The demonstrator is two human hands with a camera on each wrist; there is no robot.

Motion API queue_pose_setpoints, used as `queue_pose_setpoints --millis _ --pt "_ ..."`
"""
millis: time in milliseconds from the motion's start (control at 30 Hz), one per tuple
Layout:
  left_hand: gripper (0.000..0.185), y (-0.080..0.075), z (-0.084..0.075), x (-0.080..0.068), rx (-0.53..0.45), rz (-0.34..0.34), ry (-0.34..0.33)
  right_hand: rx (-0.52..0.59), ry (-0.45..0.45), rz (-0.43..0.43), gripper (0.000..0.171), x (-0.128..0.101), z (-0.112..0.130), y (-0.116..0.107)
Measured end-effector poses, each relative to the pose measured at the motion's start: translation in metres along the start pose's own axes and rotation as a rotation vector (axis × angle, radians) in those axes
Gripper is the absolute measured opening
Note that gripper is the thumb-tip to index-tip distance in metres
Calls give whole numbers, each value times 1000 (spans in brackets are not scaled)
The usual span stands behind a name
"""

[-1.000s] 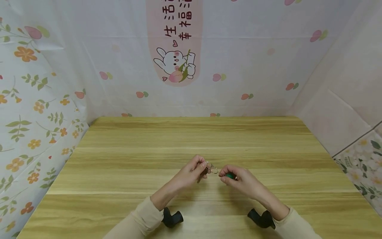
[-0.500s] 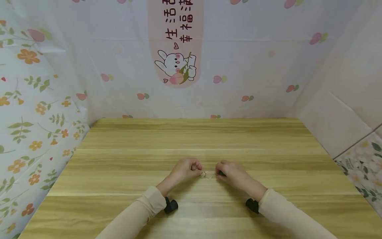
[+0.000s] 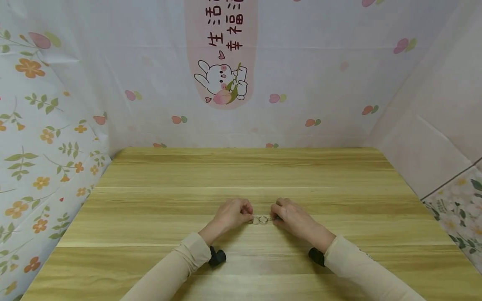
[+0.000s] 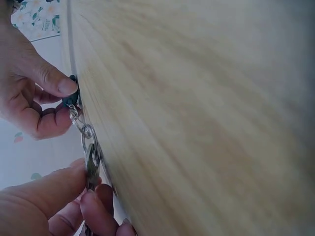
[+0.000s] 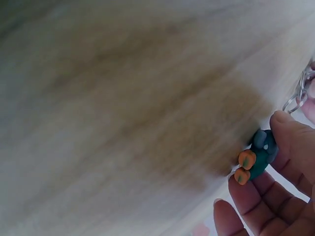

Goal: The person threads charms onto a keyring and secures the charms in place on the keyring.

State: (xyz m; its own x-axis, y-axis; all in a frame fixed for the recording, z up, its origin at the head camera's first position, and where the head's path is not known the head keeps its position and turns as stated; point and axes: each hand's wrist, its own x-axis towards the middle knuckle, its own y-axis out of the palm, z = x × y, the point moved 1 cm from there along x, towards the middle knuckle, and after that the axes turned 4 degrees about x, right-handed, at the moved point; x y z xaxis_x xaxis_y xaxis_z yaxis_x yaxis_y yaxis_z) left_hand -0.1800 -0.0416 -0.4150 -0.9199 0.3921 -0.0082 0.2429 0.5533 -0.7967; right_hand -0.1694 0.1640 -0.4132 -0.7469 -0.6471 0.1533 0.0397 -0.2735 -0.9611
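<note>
a: what is hard to make out here?

b: in the head view the keychain (image 3: 262, 219) is tiny; only two small metal rings (image 3: 260, 220) show between the hands, low on the wooden table (image 3: 241, 175). the green charm (image 5: 258, 160) is hidden there behind the right hand (image 3: 291, 218). the right wrist view shows it: a teal figure with two orange feet, pinched between thumb and fingers. that view cuts the rings (image 5: 298, 98) off at its edge, and the table is blurred.

a: and the left hand?

b: the left hand (image 3: 233, 215) pinches the other end. the left wrist view shows its thumb and fingertips (image 4: 91, 201) closed on a ring (image 4: 91, 160), with a short chain (image 4: 75, 114) running up to the charm end. whatever hangs below the fingers is hidden.

a: anything around them?

b: two black camera mounts (image 3: 217, 256) sit at the wrists, below two beige sleeves (image 3: 188, 259). patterned sheets wall the table on three sides; the back one carries one rabbit drawing (image 3: 222, 85).

a: so the count?

b: two hands, one keychain, one charm, both ends gripped, right at the tabletop.
</note>
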Motion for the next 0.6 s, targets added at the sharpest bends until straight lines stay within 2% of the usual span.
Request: queue_pose_setpoints --millis 233,333,433,533,600 --pt "11 -1 2 -2 77 -15 -1 -8 19 -2 23 -5 -1 -4" --pt "12 -4 4 -6 118 -27 4 9 67 -12 26 -14 -3 -8" --pt "13 -10 10 -14 150 -52 16 23 132 -58 29 -28 -9 -14" --pt "12 -19 19 -25 219 -113 38 14 166 -142 36 -44 -17 -21" --pt "16 -24 24 -33 297 -187 72 -4 182 -196 41 -54 -21 -25"
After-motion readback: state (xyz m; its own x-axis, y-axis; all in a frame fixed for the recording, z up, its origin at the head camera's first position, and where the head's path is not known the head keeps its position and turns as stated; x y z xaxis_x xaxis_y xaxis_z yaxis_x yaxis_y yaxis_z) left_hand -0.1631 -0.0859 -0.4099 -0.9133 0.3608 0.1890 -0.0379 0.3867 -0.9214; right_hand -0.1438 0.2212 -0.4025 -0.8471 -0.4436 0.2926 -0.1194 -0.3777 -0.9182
